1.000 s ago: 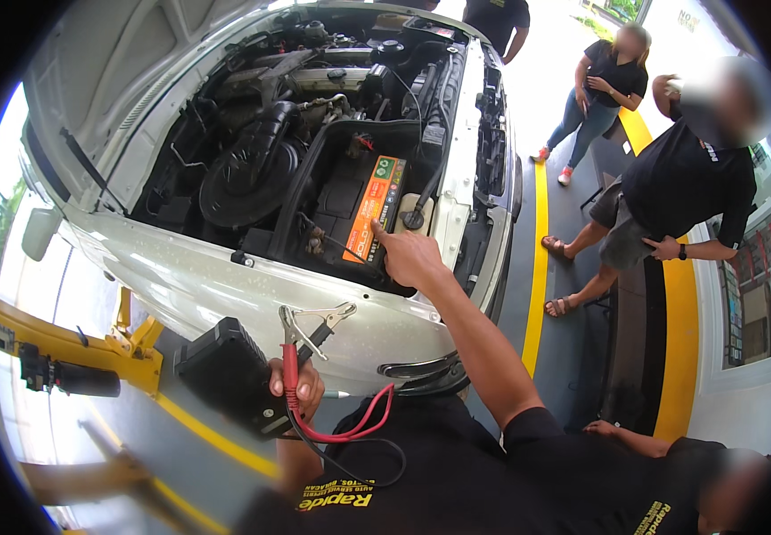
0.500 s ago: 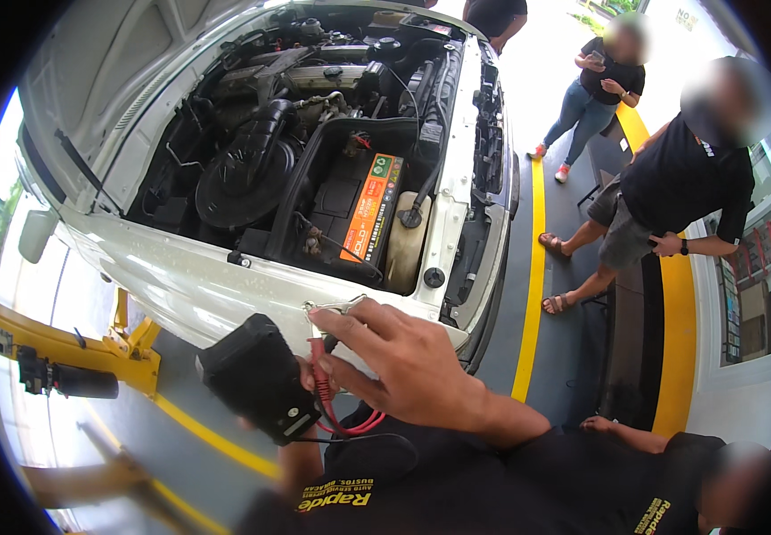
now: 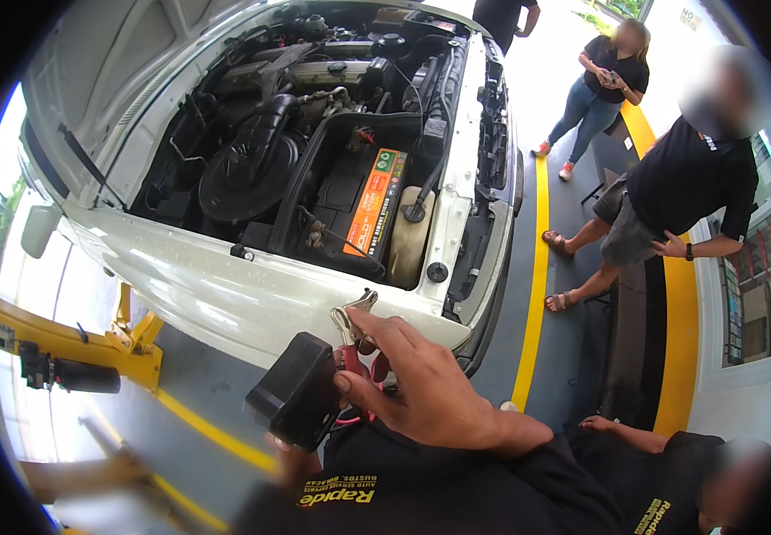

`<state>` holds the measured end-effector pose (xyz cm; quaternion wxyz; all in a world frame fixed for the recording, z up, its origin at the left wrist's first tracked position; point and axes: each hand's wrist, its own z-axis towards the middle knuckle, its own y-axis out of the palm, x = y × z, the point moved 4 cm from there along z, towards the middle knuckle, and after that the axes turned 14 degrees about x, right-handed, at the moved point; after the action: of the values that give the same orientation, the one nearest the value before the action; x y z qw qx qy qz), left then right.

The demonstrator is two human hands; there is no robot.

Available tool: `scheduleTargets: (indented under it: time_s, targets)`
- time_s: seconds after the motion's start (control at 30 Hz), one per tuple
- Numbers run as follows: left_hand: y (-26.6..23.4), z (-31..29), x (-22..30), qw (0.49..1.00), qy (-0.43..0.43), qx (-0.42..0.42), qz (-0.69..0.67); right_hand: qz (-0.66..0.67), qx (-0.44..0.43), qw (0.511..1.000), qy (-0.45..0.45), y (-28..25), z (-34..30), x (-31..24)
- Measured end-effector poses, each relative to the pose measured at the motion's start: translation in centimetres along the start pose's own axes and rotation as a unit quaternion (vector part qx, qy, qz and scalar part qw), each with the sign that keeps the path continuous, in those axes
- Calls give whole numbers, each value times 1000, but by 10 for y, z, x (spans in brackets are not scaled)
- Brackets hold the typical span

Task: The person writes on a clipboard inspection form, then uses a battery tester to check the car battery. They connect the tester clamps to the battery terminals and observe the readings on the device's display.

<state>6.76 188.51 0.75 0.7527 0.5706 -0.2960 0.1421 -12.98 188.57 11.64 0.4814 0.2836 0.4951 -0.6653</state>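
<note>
Black and boxy, the device [image 3: 289,394] sits in the left hand [image 3: 285,447], whose grip, mostly hidden, wraps it. Just beside it, the right hand's [image 3: 430,383] grip pinches a red-handled clamp [image 3: 344,327]. Beyond them, the battery [image 3: 370,207] lies in the white car [image 3: 167,278].

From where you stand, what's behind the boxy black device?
Part of the bare left hand shows below the device, with grey floor beyond its left side. Most of that hand and the device's far side are hidden.
</note>
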Motion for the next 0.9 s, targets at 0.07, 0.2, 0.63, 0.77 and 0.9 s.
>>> scheduleTargets:
  time_s: [0.07, 0.2, 0.63, 0.77, 0.9]
  targets:
    - [0, 0, 1, 1000, -5, 2, 29, 35, -3, 999, 22, -1, -1, 0]
    - [1, -1, 1, 993, -20, 2, 113, 75, -19, 996, 39, -5, 0, -2]
    - [25, -9, -4, 964, -12, 71, 257, 54, 150, 986, 45, 2, -10, 13]
    - [29, 1, -1, 973, 7, 55, 225, 93, 186, 978, -28, -7, -13, 21]
    - [35, 16, 15, 979, 68, 14, 194, 222, 205, 947, 110, -25, -16, 27]
